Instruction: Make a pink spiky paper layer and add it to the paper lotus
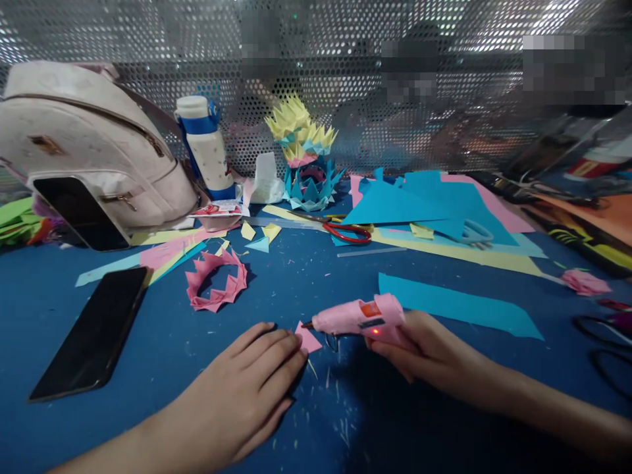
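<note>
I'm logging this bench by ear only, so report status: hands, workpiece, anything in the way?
Right hand gripping pink glue gun, red light lit. Left hand on small pink paper piece, nozzle at it. Nothing visible between them.

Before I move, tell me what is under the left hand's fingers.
A small pink paper piece pokes out from beneath the fingers of the left hand. Its covered edge, and anything beneath the palm, cannot be seen.

Pink glue gun (359, 318), red light lit, nozzle at pink paper (309, 338)
</note>
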Action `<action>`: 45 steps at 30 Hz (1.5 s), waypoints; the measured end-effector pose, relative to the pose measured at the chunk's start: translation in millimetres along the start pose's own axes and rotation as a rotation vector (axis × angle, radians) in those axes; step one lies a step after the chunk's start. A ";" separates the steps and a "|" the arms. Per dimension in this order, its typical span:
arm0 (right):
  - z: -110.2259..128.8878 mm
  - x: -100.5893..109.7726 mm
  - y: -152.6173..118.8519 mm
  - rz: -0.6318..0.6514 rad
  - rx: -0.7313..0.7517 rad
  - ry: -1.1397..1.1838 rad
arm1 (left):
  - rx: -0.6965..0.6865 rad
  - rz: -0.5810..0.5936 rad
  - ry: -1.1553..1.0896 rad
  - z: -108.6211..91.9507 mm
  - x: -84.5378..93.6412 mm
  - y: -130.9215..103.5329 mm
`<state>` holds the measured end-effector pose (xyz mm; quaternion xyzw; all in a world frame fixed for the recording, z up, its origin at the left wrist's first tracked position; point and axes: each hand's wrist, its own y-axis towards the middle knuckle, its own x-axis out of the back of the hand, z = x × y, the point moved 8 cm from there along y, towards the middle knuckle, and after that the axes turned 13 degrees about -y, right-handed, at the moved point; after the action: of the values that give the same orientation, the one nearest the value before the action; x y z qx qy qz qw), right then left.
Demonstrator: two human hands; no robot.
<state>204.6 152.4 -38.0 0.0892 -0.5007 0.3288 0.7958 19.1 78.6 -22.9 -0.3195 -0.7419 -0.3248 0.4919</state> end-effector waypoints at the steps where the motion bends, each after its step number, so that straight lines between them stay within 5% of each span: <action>1: -0.4 -0.6 -1.1 -0.015 -0.007 -0.039 | -0.002 0.001 0.000 0.1 -0.2 -0.1; 11: 24.2 13.0 -11.4 -0.329 0.197 -0.367 | -0.004 0.003 -0.013 -0.8 1.3 0.7; 45: 35.5 18.5 -15.6 -0.322 0.252 -0.331 | 0.023 0.058 -0.064 -0.6 1.4 3.3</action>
<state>193.1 131.7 -2.1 0.3187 -0.5587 0.2385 0.7276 21.6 80.3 -20.9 -0.3452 -0.7513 -0.2915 0.4810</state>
